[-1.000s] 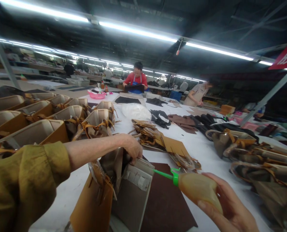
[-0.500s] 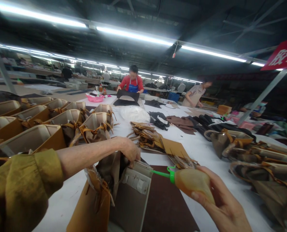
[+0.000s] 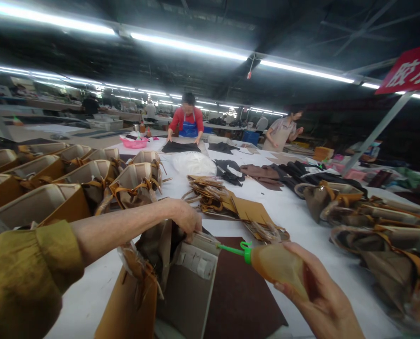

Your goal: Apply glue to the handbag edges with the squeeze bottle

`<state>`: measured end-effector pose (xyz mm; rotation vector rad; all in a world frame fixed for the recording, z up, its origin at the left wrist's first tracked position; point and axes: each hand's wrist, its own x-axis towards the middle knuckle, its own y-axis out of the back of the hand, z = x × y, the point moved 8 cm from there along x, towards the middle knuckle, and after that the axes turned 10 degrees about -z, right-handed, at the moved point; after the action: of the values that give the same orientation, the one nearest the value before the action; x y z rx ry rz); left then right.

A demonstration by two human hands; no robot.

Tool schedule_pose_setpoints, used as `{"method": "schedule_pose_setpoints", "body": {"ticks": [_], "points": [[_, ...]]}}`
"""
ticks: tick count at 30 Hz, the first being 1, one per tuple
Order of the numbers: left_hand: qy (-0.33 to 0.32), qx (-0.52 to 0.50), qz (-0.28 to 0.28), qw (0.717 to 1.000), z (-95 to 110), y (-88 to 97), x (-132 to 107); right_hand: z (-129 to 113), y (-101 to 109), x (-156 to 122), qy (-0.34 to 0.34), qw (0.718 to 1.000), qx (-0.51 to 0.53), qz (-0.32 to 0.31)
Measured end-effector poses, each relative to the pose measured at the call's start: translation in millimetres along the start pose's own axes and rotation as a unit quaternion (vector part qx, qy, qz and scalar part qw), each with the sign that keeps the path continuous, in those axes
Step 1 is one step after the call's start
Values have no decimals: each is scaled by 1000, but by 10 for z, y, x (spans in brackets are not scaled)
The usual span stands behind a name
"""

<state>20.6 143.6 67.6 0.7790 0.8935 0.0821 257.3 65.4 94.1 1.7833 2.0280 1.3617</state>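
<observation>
**Head camera: the bag (image 3: pixel 185 296) looks partway done**

A squeezy bottle (image 3: pixel 277 264) is in the right hand (image 3: pixel 318 299). That hand is curled around it, fingers on one side and thumb on the other. The bottle's long green spout (image 3: pixel 231 250) points at the top edge of the bag's grey side. The tip is right by the corner, but I can't tell if it touches. The left hand (image 3: pixel 185 217) is pinched on the same edge, farther along. I think it keeps that side steady.

The bag is wide open on the white table (image 3: pixel 291 207), right in front of the person. A dark brown sheet (image 3: pixel 245 292) lies just beside it. Pale strips (image 3: pixel 196 264) are already on the grey side near the top, so that bit looks done. The edge by the spout looks like the bit being worked on. I can't see a wet line there, so I can't say how much of the edge is finished.

Lots of other bags (image 3: pixel 67 200) stand open in rows on the left. More bags (image 3: pixel 393 240) crowd the right side, and a messy pile of tan pieces (image 3: pixel 220 197) lies in the middle. I can't tell which have had their turn, but there may be plenty left.
</observation>
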Motion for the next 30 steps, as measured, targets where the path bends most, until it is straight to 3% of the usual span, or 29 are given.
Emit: {"method": "schedule_pose_setpoints", "body": {"ticks": [4, 10, 14, 22, 27, 30], "points": [[39, -10, -37, 998, -34, -44, -15, -107, -67, -98, 57, 998, -8, -30], [61, -11, -55, 997, 8, -55, -32, -91, -12, -84, 48, 998, 37, -12], [66, -1, -56, 996, 30, -54, -33, 23, -64, -52, 14, 998, 67, -16], [65, 18, -50, 996, 63, -48, -37, 331, -157, -209, -116, 985, 128, -29], [66, 35, -52, 996, 131, -52, -46, 356, -103, -228, -153, 970, 189, 14], [65, 42, -53, 996, 153, -59, -38, 379, -133, -213, -152, 970, 188, -11]]}}
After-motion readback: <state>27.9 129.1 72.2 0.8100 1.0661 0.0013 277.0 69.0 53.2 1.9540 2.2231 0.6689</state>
